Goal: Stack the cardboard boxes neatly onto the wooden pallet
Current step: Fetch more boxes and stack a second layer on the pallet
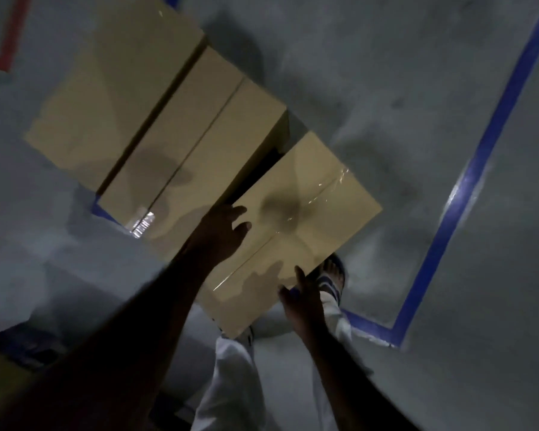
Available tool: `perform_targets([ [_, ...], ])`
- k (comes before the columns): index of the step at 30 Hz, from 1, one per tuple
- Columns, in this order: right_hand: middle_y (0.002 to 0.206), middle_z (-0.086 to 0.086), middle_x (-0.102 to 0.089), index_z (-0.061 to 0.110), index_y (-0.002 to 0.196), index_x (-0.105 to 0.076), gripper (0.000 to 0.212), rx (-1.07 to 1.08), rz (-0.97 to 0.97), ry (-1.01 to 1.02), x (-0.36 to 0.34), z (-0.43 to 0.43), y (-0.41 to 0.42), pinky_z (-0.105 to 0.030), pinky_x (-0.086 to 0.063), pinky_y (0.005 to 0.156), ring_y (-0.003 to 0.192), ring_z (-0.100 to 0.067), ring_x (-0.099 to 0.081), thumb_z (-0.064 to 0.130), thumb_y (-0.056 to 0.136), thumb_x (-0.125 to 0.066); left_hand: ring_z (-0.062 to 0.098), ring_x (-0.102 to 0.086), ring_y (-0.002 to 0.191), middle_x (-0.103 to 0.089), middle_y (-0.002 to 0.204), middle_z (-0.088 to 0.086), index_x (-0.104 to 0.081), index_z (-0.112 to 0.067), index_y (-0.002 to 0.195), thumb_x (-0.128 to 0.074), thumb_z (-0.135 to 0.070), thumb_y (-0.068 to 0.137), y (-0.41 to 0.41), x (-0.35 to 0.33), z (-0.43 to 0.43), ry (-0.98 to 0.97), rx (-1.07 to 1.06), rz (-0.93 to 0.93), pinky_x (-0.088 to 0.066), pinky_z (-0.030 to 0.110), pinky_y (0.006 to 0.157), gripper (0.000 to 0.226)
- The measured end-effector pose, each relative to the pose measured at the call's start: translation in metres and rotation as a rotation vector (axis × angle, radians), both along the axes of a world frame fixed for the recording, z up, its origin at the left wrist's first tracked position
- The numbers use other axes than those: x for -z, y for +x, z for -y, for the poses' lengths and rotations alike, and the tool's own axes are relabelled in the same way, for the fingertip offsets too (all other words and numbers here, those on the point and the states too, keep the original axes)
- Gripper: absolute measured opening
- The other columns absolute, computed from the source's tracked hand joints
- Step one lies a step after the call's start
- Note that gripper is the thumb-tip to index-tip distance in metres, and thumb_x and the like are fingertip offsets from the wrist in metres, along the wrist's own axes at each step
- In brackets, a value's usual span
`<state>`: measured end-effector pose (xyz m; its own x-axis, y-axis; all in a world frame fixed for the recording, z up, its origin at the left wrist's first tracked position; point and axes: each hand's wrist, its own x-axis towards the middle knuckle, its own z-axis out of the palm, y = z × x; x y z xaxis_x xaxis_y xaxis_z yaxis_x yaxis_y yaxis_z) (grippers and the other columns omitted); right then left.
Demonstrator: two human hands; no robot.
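Observation:
Three tan taped cardboard boxes lie below me. The nearest cardboard box [302, 219] sits lowest in the frame, with clear tape along its top seam. My left hand [223, 227] hovers over its left edge with fingers spread. At the box's near right corner is my right hand [301, 298], fingers straight, holding nothing. Behind it stand a middle box [199, 144] and a far box [119, 98], side by side. No wooden pallet shows; whatever is under the boxes is hidden.
Grey concrete floor [386, 88] with a blue tape line [467, 194] running around the boxes on the right and near side. Red tape marks [7, 51] the far left. My sandalled foot [333, 278] and white trousers are under the near box. Dark clutter sits at lower left.

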<state>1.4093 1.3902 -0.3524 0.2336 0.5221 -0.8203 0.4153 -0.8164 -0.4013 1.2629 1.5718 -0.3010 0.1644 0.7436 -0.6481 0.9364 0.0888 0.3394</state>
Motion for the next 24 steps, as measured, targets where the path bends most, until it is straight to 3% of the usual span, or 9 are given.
perform_targets([
  [2,0.162,-0.016,-0.020,0.038,0.155,-0.019,0.083,0.082,0.006,-0.025,0.037,0.003,-0.017,-0.049,-0.032,0.115,0.147,-0.037,-0.024,0.074,0.085,-0.046,0.028,-0.045,0.135,-0.045,0.149,0.010,-0.052,-0.024,0.141,-0.062,-0.040,0.092,-0.012,0.048,-0.007,0.010,0.064,-0.030,-0.038,0.038,0.111,0.052],
  [4,0.154,-0.016,-0.036,0.025,0.158,-0.015,0.085,0.158,0.012,-0.007,0.050,-0.002,-0.030,-0.036,-0.033,0.111,0.142,-0.033,-0.032,0.048,0.091,-0.063,0.031,-0.043,0.136,-0.040,0.152,0.011,-0.046,-0.027,0.146,-0.064,-0.041,0.091,-0.025,0.089,-0.012,-0.030,0.081,-0.056,-0.039,0.043,0.110,0.059],
  [8,0.107,-0.006,-0.073,0.019,0.157,-0.013,0.096,0.279,0.119,0.090,0.077,0.004,-0.048,-0.001,-0.010,0.105,0.131,-0.003,-0.035,0.027,0.086,-0.077,0.031,-0.041,0.137,-0.039,0.153,0.006,-0.024,-0.038,0.154,-0.050,-0.064,0.079,-0.050,0.136,-0.009,-0.064,0.203,0.003,-0.042,0.047,0.109,0.083],
  [11,0.097,0.001,-0.075,0.021,0.157,-0.020,0.092,0.369,0.175,0.129,0.078,-0.004,-0.048,-0.022,-0.018,0.117,0.142,-0.026,-0.034,0.031,0.086,-0.077,0.037,-0.045,0.133,-0.046,0.146,0.014,-0.032,-0.028,0.152,-0.056,-0.054,0.077,-0.039,0.117,-0.008,-0.021,0.258,-0.014,-0.044,0.045,0.106,0.082],
  [13,0.120,-0.007,-0.069,0.024,0.157,-0.021,0.087,0.373,0.205,0.100,0.071,-0.005,-0.036,-0.035,-0.025,0.110,0.133,-0.034,-0.043,0.039,0.088,-0.070,0.037,-0.044,0.134,-0.046,0.148,0.014,-0.036,-0.030,0.150,-0.059,-0.051,0.078,-0.027,0.094,-0.013,0.017,0.309,0.017,-0.042,0.046,0.108,0.079],
  [15,0.145,-0.012,-0.052,0.027,0.157,-0.021,0.081,0.374,0.245,0.110,0.043,-0.005,-0.014,-0.026,-0.021,0.110,0.131,-0.035,-0.046,0.045,0.090,-0.063,0.037,-0.044,0.133,-0.042,0.151,0.012,-0.034,-0.035,0.150,-0.055,-0.058,0.079,-0.012,0.063,-0.022,0.041,0.381,0.051,-0.040,0.046,0.109,0.078],
  [18,0.157,0.007,-0.036,0.033,0.156,-0.024,0.069,0.405,0.242,0.150,-0.028,-0.003,0.030,0.005,-0.002,0.100,0.144,-0.020,-0.032,0.048,0.095,-0.054,0.030,-0.045,0.135,-0.041,0.152,0.010,-0.043,-0.035,0.146,-0.046,-0.069,0.077,0.020,0.003,-0.036,0.077,0.430,0.176,-0.038,0.046,0.110,0.076],
  [22,0.149,0.002,-0.047,0.033,0.154,-0.031,0.070,0.346,0.326,0.212,-0.144,-0.020,0.089,-0.014,-0.024,0.102,0.135,-0.019,-0.045,0.056,0.092,-0.055,0.019,-0.025,0.147,-0.024,0.161,-0.003,-0.038,-0.042,0.147,-0.066,-0.058,0.082,0.062,-0.099,-0.048,-0.025,0.342,0.282,-0.017,0.037,0.121,0.072],
  [24,0.133,0.007,-0.059,0.033,0.148,-0.040,0.067,0.363,0.279,0.293,-0.204,-0.037,0.111,-0.021,-0.038,0.098,0.122,-0.014,-0.056,0.057,0.089,-0.059,0.017,-0.027,0.146,-0.020,0.162,-0.005,-0.038,-0.042,0.147,-0.070,-0.054,0.081,0.075,-0.154,-0.054,-0.036,0.262,0.362,-0.023,0.037,0.120,0.074],
])
